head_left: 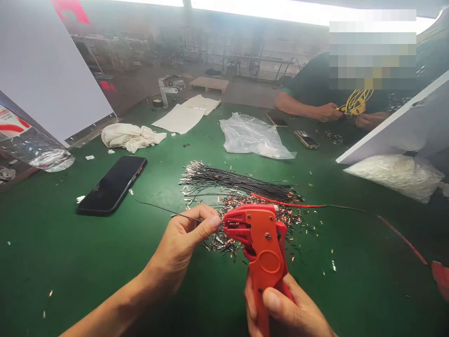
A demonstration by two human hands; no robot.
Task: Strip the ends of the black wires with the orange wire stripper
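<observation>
My left hand (pixel 185 239) is narrowed to a pinch, thumb and forefinger closed on a black wire (pixel 154 205); my right hand (pixel 289 306) is wrapped around the handle of a red-and-orange wire stripper (pixel 268 245). The wire trails leftward from my left fingertips to a pale terminal (pixel 131 191) beside a phone (pixel 112 185), while its other end appears to meet the tool's nose, just right of those fingertips.

Progress, as judged from the layout: this wire is at the tool, and whether its end is already bared I cannot tell. Just beyond both hands, a bundle of black wires (pixel 238 181) shows coppery glints at its right-hand ends, suggesting that some are stripped; how many remain cannot be made out. Clippings (pixel 227 242) strewn on the tabletop (pixel 140 255) around my left fingertips and the tool point to repeated cuts.

Pose: my left forearm (pixel 119 304) slants in from the lower left, the hand's thumb side uppermost; my right hand grips low, thumb across the handle, the tool nearly upright with its nose facing my left hand.
</observation>
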